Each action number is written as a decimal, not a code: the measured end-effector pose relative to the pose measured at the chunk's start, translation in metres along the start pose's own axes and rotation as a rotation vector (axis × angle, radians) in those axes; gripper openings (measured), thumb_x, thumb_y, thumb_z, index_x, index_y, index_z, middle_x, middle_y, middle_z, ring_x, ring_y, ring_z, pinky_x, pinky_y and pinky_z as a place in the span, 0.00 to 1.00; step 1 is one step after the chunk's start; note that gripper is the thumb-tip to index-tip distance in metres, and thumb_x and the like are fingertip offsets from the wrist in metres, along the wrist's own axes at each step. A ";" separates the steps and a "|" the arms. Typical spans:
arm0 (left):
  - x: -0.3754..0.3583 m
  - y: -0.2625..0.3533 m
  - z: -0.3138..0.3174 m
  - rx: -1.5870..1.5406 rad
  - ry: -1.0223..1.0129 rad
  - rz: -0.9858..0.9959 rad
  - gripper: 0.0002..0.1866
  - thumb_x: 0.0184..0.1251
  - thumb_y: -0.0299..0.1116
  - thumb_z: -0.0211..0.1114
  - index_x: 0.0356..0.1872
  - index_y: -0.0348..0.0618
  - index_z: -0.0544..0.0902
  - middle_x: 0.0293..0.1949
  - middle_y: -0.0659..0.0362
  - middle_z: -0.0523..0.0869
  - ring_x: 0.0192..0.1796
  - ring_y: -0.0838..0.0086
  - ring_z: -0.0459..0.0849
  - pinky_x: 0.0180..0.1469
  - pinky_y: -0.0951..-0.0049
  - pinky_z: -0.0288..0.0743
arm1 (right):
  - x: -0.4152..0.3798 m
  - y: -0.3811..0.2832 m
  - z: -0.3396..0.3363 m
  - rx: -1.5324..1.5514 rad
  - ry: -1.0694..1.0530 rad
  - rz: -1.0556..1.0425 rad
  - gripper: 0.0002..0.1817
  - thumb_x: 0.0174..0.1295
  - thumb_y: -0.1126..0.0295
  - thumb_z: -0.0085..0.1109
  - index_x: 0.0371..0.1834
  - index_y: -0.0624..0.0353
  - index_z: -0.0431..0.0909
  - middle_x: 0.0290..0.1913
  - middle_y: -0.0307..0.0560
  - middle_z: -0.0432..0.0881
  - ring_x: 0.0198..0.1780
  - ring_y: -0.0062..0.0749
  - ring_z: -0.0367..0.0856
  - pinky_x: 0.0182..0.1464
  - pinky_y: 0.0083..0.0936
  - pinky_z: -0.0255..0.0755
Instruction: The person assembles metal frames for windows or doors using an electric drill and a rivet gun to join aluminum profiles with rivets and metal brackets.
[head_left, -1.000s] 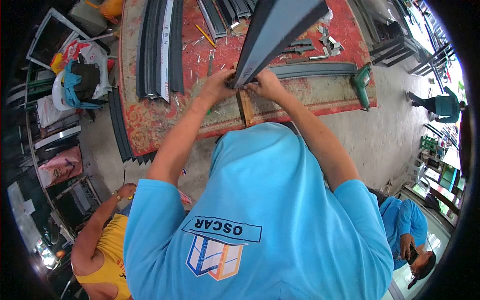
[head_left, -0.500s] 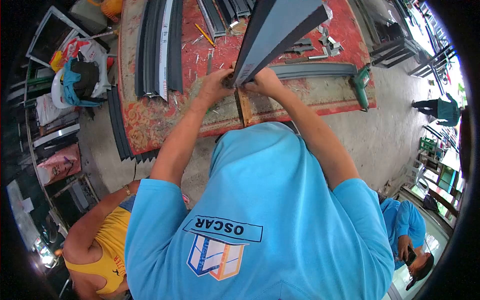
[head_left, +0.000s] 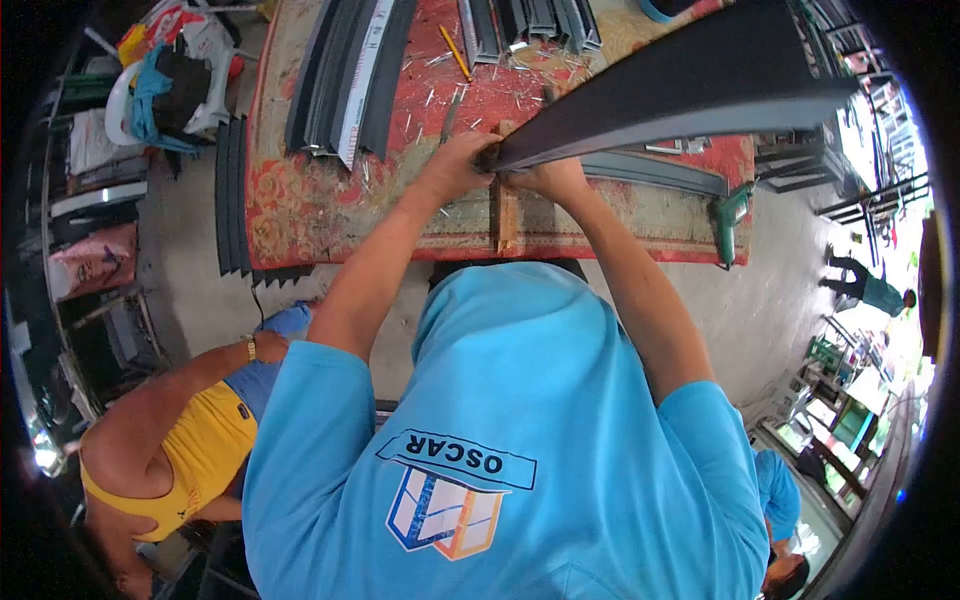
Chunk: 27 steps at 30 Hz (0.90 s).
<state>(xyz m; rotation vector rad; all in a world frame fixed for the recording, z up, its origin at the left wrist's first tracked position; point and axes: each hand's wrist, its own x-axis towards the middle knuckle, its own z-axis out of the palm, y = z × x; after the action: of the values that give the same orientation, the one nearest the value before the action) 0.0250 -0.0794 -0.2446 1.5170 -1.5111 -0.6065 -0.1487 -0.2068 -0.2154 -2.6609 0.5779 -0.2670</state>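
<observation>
A long dark metal profile (head_left: 660,100) reaches from my hands toward the upper right, over the red patterned table cover (head_left: 290,215). My left hand (head_left: 462,168) is closed round its near end. On the other side of that end, my right hand (head_left: 552,180) is closed on the profile too, its fingers partly hidden beneath it. Just under both hands, a small wooden block (head_left: 504,222) lies at the table's front edge. Another grey profile (head_left: 655,172) lies flat on the table to the right of my right hand.
A bundle of dark profiles (head_left: 345,75) lies at the left, near a yellow pencil (head_left: 455,53). A green power tool (head_left: 732,222) rests at the right table edge. A person in yellow (head_left: 195,450) is at the lower left, another in blue (head_left: 777,495) at the lower right.
The long profile has swung to the right and tilted lower, showing its dark side. Both hands stay on its near end. The view has shifted, and the person in yellow sits further left.
</observation>
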 end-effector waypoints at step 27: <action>-0.034 0.009 0.039 0.177 0.289 -0.283 0.09 0.57 0.32 0.64 0.38 0.41 0.80 0.40 0.50 0.81 0.40 0.48 0.82 0.40 0.51 0.77 | -0.003 0.016 0.002 0.050 -0.077 -0.072 0.23 0.54 0.50 0.67 0.50 0.46 0.83 0.45 0.44 0.86 0.45 0.44 0.83 0.49 0.41 0.73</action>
<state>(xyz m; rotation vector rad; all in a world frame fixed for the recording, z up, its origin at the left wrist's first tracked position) -0.0168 -0.0552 -0.2642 1.8857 -1.1635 -0.3976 -0.1564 -0.2188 -0.2241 -2.6337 0.4467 -0.1954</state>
